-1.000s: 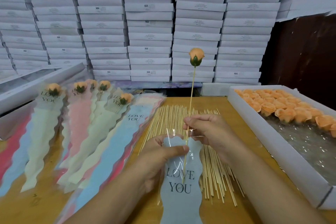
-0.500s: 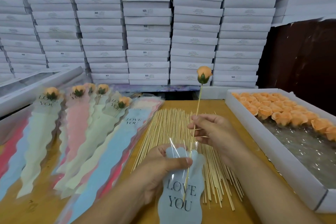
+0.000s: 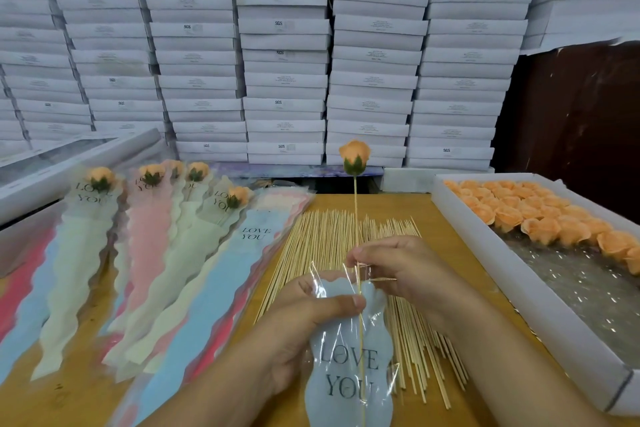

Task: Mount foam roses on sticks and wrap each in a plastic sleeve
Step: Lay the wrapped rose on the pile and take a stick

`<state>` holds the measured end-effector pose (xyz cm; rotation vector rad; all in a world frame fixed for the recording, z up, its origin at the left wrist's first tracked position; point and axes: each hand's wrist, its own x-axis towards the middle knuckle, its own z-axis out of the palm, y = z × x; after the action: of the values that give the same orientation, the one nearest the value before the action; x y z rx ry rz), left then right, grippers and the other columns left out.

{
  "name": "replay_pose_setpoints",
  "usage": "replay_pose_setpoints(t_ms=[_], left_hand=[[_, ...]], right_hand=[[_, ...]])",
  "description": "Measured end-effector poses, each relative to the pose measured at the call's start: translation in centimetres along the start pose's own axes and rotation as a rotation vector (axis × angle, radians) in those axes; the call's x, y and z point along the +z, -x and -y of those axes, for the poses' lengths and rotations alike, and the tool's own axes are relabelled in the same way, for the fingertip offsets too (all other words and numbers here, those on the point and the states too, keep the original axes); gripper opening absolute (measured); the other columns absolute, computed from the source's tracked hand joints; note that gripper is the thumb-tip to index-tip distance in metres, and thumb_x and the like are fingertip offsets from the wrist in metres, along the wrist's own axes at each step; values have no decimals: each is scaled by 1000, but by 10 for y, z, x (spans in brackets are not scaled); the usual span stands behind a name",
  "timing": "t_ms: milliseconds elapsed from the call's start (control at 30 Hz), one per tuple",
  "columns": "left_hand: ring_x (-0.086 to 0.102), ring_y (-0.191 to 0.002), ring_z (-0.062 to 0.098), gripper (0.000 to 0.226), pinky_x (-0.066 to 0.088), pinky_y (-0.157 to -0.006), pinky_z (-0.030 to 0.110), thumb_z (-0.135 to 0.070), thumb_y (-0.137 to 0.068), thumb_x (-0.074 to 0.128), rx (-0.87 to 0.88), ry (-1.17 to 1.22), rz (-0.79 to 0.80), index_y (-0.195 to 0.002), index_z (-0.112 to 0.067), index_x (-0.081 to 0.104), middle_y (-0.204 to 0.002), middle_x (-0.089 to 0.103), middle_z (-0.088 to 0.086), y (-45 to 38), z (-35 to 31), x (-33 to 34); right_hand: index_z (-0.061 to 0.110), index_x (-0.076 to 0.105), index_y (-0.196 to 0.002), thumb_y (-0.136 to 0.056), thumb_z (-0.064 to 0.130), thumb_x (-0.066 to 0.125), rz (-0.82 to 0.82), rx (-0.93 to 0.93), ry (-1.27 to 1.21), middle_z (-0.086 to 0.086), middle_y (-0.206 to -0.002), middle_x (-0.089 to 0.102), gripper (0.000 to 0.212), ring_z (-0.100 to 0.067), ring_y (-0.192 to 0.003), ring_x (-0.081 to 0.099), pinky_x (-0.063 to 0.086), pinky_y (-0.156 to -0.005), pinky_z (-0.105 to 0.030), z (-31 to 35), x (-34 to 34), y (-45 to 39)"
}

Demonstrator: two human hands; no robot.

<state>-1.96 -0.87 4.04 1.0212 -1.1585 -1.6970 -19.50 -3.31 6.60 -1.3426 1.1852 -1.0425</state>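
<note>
Right hand [image 3: 398, 267] pinches stick [image 3: 356, 215] lower centre, rose [image 3: 354, 154] up mid-frame; left hand [image 3: 311, 319] thumb clamps blue sleeve [image 3: 349, 367] mouth — stick partway in. Best to feed straight down, mouth held open, thin film likely snags — seat rose at top.

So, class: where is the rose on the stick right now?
In the head view, the rose stands centre frame atop a stick, above the loose sticks; the right hand pinches the stick, feeding it into the blue sleeve.
</note>
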Motion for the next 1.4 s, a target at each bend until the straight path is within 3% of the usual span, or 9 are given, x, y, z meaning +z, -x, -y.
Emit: replay_pose_setpoints(t_ms=[233, 367, 467, 633, 767, 900, 1100, 1267, 1400], left_hand=[[75, -76, 26, 22, 59, -65, 32, -4, -67, 84, 28, -20, 85, -80, -20, 82, -92, 77, 16, 0, 0, -1], [76, -82, 29, 31, 60, -77, 40, -8, -55, 93, -8, -50, 54, -80, -20, 79, -94, 78, 15, 1, 3, -2], [76, -86, 30, 34, 57, -85, 42, -12, -51, 95, -26, -59, 13, -79, -19, 78, -95, 78, 14, 2, 4, -1], [70, -105, 38, 87, 49, -104, 54, -24, -39, 98, -13, -60, -94, -117, -7, 63, -105, 76, 17, 0, 6, 0], [70, -105, 39, 81, 49, -103, 56, -22, -41, 98, -6, -20, -81, -114, -6, 66, -105, 76, 18, -3, 4, -4], [74, -93, 34, 46, 57, -92, 46, -18, -46, 97, 8, -4, -10, -88, -15, 80, -103, 75, 21, -3, 4, -5], [72, -100, 38, 97, 49, -102, 58, -28, -24, 103, -49, -73, -55, -108, -9, 58, -97, 77, 17, -2, 8, -2], [70, -105, 40, 101, 49, -102, 57, -26, -27, 103, -68, -51, -63, -115, -8, 58, -105, 75, 19, -1, 7, 0], [68, -107, 45, 101, 49, -101, 59, -22, -32, 101, -58, -9, -85, -121, -4, 58, -108, 73, 24, -1, 3, -2]], right_hand=[[19, 81, -86, -87, 29, 70, 31, 6, -26, -6, -93, 78, 14, -15, -79, 70, 53, -66, -27, 0, 0, 1], [17, 77, -91, -93, 30, 67, -83, -18, -110, -2, -97, 78, 16, -15, -79, 71, 56, -69, -29, -1, -1, -1], [17, 73, -100, -97, 25, 61, -136, -21, -128, 0, -93, 78, 15, -10, -72, 71, 53, -59, -21, -1, 0, -1], [13, 80, -85, -93, 20, 66, -108, -15, -94, -6, -93, 78, 17, -10, -72, 68, 52, -60, -20, 0, -1, 1], [12, 81, -84, -86, 24, 71, -15, 16, -27, -16, -96, 75, 15, -16, -77, 64, 51, -60, -22, 0, 0, 1], [14, 81, -83, -84, 28, 72, 31, 32, -9, -12, -87, 75, 17, -13, -73, 64, 48, -54, -18, 1, 2, 2], [18, 78, -86, -95, 32, 63, -68, 17, -124, -3, -95, 78, 22, -12, -75, 72, 53, -60, -22, -1, 2, -1], [19, 80, -81, -93, 26, 64, -66, 14, -135, -5, -95, 78, 22, -11, -74, 69, 53, -64, -25, -2, -1, -1], [17, 81, -82, -77, 38, 71, 24, 32, -59, 2, -82, 73, 23, -6, -67, 63, 50, -56, -18, 1, 2, 3]])
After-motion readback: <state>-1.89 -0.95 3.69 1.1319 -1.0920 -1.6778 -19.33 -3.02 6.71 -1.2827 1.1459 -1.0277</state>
